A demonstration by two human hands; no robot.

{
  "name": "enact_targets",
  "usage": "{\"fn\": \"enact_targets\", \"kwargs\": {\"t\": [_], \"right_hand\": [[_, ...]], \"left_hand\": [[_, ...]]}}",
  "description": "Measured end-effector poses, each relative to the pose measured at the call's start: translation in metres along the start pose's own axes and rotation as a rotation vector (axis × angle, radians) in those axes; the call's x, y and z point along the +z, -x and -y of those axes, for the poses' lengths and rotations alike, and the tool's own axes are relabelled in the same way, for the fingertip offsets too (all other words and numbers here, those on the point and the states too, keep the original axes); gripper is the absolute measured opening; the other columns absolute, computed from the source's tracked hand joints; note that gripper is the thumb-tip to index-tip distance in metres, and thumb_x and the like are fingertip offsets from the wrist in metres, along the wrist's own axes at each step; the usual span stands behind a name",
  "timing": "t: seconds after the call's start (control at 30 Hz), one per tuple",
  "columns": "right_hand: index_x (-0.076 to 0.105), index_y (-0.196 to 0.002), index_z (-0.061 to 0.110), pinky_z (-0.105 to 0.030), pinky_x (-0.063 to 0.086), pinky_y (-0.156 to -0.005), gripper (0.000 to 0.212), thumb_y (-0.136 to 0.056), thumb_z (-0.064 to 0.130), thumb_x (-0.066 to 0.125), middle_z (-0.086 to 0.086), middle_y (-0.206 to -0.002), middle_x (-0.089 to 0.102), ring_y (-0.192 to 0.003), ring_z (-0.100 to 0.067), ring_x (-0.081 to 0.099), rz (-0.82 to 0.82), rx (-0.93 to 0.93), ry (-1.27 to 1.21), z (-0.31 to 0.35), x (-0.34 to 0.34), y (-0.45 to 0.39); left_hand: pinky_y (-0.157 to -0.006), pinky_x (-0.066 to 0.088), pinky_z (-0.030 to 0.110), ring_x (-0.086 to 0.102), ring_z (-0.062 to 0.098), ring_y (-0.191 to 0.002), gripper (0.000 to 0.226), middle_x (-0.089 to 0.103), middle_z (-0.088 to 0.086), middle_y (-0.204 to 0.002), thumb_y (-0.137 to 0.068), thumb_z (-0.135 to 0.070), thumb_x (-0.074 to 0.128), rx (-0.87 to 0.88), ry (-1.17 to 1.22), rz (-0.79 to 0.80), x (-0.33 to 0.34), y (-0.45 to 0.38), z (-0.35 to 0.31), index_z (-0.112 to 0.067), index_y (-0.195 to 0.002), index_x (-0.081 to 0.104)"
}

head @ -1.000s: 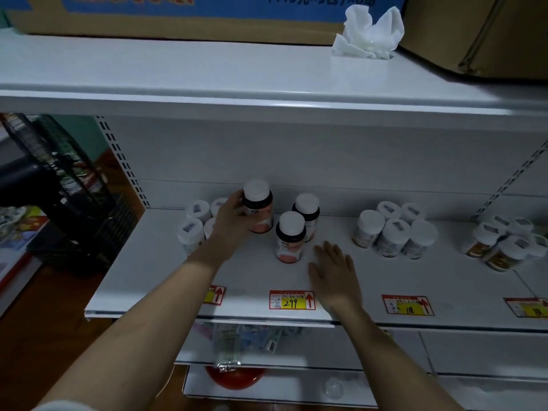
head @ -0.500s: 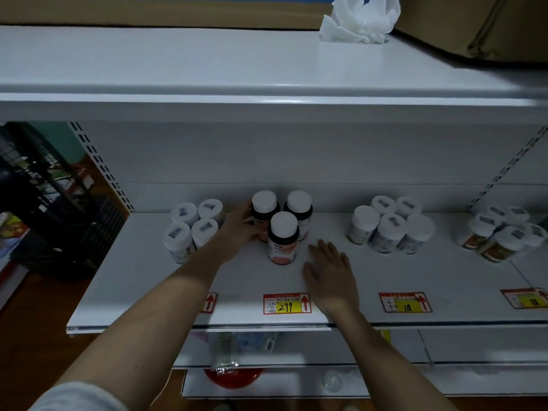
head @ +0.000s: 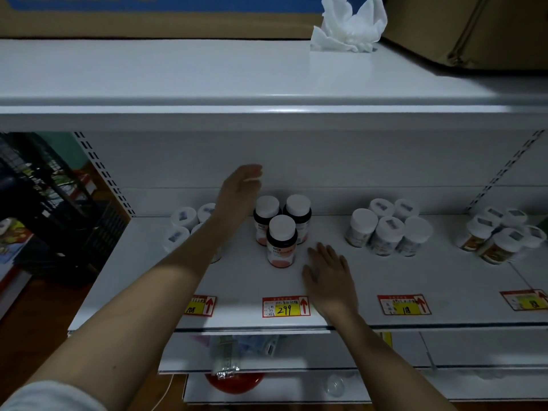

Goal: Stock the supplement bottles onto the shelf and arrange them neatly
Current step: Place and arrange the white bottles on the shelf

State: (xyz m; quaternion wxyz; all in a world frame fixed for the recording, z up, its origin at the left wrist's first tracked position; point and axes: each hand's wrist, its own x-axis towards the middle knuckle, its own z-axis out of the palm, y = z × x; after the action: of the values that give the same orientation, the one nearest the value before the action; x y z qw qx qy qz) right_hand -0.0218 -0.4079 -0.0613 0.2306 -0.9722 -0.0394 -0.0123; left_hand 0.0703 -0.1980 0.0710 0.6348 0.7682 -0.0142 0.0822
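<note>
White metal shelf (head: 385, 280), price tags along its front edge; the one before me reads 299 (head: 286, 307). On it, centre: three dark bottles (head: 281, 232) with white caps, upright, touching, one in front of two. To their left a cluster of white-capped bottles (head: 185, 223), partly hidden by my arm. To the right a tight group of five white jars (head: 388, 229); further right another cluster (head: 501, 235). My right hand (head: 327, 272) rests flat on the shelf, just beside the front dark bottle.
</note>
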Motion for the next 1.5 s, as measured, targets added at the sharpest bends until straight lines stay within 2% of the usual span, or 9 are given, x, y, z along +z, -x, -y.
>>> {"fn": "enact_targets", "kwargs": {"t": [0.07,0.23,0.5,0.73,0.93,1.1,1.23,1.33,1.5], "right_hand": [[0.03,-0.154,0.024,-0.035,-0.002,-0.124,0.052,-0.105,0.039,0.035,0.001,-0.165,0.018,-0.153,-0.017,0.008,0.0,0.001,0.002,0.0,0.0,0.0],[0.029,-0.155,0.024,-0.033,-0.004,-0.122,0.053,-0.104,0.039,0.035,0.002,-0.165,0.016,-0.153,-0.016,0.007,0.0,-0.001,0.005,0.0,-0.001,0.0],[0.031,-0.154,0.023,-0.032,-0.006,-0.121,0.052,-0.104,0.038,0.037,0.0,-0.165,0.018,-0.153,-0.018,0.008,-0.019,-0.009,-0.01,0.001,0.0,-0.001],[0.034,-0.153,0.024,-0.033,-0.003,-0.121,0.052,-0.103,0.038,0.039,0.0,-0.164,0.021,-0.153,-0.018,0.011,-0.042,-0.01,-0.018,0.001,0.0,0.0],[0.04,-0.15,0.024,-0.031,-0.001,-0.122,0.049,-0.102,0.034,0.043,0.003,-0.163,0.025,-0.152,-0.015,0.014,-0.039,0.018,-0.064,0.002,-0.002,0.0],[0.07,-0.12,0.019,-0.028,0.023,-0.116,0.028,-0.099,0.012,0.053,0.005,-0.14,0.056,-0.14,-0.016,0.04,-0.048,0.174,-0.461,0.002,-0.015,-0.002],[0.073,-0.09,0.01,-0.033,0.046,-0.092,0.019,-0.092,-0.002,0.058,-0.012,-0.107,0.07,-0.098,-0.021,0.063,-0.004,0.33,-0.901,0.012,-0.057,-0.009],[0.069,-0.102,0.004,-0.035,0.051,-0.086,0.016,-0.097,0.005,0.054,-0.015,-0.102,0.072,-0.088,-0.023,0.067,0.045,0.279,-1.102,0.031,-0.098,0.008],[0.059,-0.128,0.021,-0.033,0.057,-0.087,0.03,-0.101,0.016,0.048,-0.003,-0.119,0.071,-0.108,-0.019,0.069,0.281,0.069,-1.294,0.073,-0.126,0.075]], "left_hand": [[-0.066,0.046,0.008,0.059,0.007,-0.096,0.028,0.062,0.001,-0.121,-0.097,-0.006,0.059,0.051,-0.152,0.153,0.006,-0.012,-0.02,-0.013,-0.124,0.061],[-0.094,0.04,0.022,0.053,0.012,-0.115,0.058,0.05,0.002,-0.142,-0.091,-0.032,0.071,0.007,-0.63,0.594,0.03,-0.035,-0.027,-0.022,-0.144,0.047],[-0.107,0.042,0.034,0.049,0.022,-0.129,0.073,0.049,0.006,-0.145,-0.081,-0.032,0.081,0.035,-0.898,0.771,0.051,-0.052,-0.013,-0.015,-0.144,0.048],[-0.095,0.047,0.03,0.059,0.024,-0.116,0.063,0.062,0.009,-0.128,-0.073,-0.02,0.088,0.108,-0.773,0.605,0.05,-0.049,-0.01,-0.008,-0.129,0.062],[-0.095,0.051,0.028,0.064,0.016,-0.11,0.057,0.068,0.002,-0.122,-0.074,-0.022,0.087,0.123,-0.456,0.371,0.03,-0.034,-0.051,-0.011,-0.125,0.067],[-0.084,0.056,0.022,0.067,0.007,-0.097,0.047,0.068,-0.002,-0.114,-0.079,-0.012,0.082,0.056,-0.027,0.229,0.016,0.012,-0.087,-0.021,-0.122,0.067],[-0.081,0.06,0.028,0.069,0.007,-0.097,0.041,0.066,-0.005,-0.114,-0.084,-0.02,0.079,-0.019,0.104,0.13,0.002,0.058,-0.098,-0.026,-0.123,0.068],[-0.075,0.062,0.031,0.07,0.012,-0.096,0.041,0.067,-0.004,-0.111,-0.083,-0.026,0.079,-0.099,0.091,0.078,-0.011,0.09,-0.097,-0.025,-0.122,0.068],[-0.06,0.058,0.023,0.073,0.016,-0.088,0.045,0.07,0.003,-0.107,-0.082,-0.024,0.079,-0.222,0.061,0.075,-0.018,0.127,-0.084,-0.017,-0.124,0.066]]}}
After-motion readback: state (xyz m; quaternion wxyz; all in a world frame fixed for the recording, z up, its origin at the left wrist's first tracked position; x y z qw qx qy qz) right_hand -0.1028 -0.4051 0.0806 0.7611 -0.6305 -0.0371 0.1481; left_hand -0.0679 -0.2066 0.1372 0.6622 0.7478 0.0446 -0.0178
